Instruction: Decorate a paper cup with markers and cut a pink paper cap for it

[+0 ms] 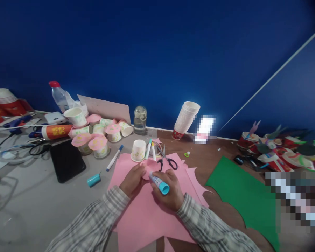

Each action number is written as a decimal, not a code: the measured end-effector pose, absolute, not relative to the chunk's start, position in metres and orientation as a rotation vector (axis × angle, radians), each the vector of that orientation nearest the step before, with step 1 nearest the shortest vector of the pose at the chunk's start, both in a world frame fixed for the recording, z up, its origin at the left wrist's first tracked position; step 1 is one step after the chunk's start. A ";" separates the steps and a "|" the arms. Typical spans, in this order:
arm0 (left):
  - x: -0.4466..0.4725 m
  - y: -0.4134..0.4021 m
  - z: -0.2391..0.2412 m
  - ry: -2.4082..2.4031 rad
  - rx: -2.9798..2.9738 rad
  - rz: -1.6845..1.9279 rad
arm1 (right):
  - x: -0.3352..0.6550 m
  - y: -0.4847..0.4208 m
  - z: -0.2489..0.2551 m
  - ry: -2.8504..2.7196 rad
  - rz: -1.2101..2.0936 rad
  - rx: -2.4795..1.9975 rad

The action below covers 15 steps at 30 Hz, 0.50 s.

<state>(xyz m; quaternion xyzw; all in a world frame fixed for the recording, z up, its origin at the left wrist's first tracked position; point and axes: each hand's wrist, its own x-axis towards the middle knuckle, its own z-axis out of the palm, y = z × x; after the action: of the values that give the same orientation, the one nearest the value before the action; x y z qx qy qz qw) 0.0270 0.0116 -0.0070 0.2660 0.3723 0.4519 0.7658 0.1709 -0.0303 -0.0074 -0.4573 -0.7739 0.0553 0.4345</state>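
Observation:
My left hand [134, 179] pinches a small pink paper cutout [148, 167] by its left edge. In my right hand [171, 190] is a glue stick [159, 182], its tip at the lower part of the cutout and its turquoise base toward me. Both hands are over large pink paper sheets [141, 217]. Just beyond them a white paper cup [138, 149] stands upside down, beside several markers [148, 148] and black-handled scissors [168, 158]. The turquoise glue cap [93, 180] lies on the grey table to the left.
Pink-topped paper cups [98, 145] cluster at the back left, near a black tablet-like slab [67, 161] and a capped marker [114, 157]. A glass jar [140, 120] and a leaning cup stack [186, 119] stand by the blue wall. Green paper [244, 192] lies right.

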 end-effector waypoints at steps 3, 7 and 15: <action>0.027 0.011 -0.006 0.789 0.587 0.967 | 0.169 -0.029 -0.011 -1.915 0.183 -1.197; 0.027 0.010 -0.006 0.776 0.569 0.962 | 0.170 -0.027 -0.014 -1.850 0.204 -1.279; 0.027 0.005 0.003 0.540 0.870 0.858 | 0.168 -0.027 -0.010 -1.559 0.461 -1.321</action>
<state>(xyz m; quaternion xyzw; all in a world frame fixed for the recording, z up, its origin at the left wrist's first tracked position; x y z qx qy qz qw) 0.0266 0.0053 0.0031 0.4035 0.2503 0.3978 0.7851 0.1679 -0.0269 -0.0104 -0.5460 -0.6448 0.1907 0.4998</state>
